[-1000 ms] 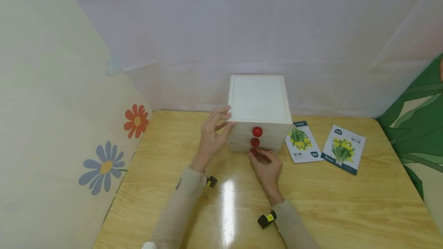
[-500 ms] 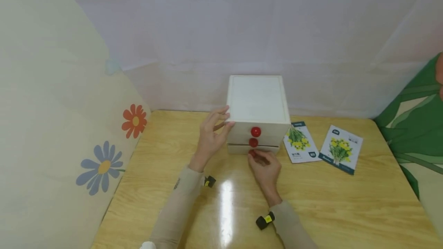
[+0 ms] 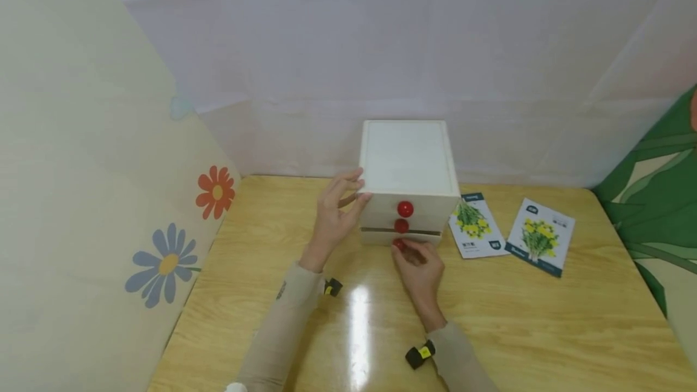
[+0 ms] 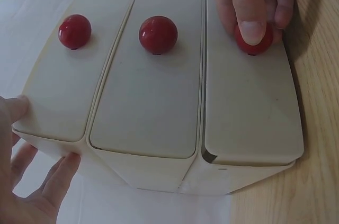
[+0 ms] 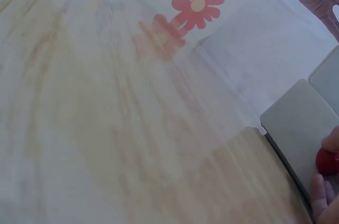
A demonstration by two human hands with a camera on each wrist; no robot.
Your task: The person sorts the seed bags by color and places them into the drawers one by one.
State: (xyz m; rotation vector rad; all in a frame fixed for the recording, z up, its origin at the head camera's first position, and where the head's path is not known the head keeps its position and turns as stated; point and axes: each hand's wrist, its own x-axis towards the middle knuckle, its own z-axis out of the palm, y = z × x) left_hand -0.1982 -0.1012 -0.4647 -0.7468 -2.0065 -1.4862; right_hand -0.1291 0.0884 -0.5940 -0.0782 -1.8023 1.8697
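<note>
A white three-drawer box (image 3: 407,156) stands near the back of the table, a round red knob on each drawer. My right hand (image 3: 422,274) pinches the bottom drawer's red knob (image 4: 253,41) between thumb and fingers. That bottom drawer (image 4: 251,107) sticks out slightly, with a thin dark gap above its front in the head view. My left hand (image 3: 336,216) rests against the box's left side, thumb at the upper front corner and fingers spread along the side. The top knob (image 3: 405,209) and middle knob (image 3: 401,225) are untouched, their drawers closed.
Two seed packets with yellow flowers lie right of the box: the nearer packet (image 3: 476,225) close beside it, the other packet (image 3: 540,237) farther right. Behind the wooden table (image 3: 523,331) hangs a pale cloth (image 3: 327,65). A flower-decorated panel (image 3: 109,198) borders the left.
The bottom drawer has come out a little towards me with my right hand on its knob, and the gap above it has widened. My left hand stays on the box.
</note>
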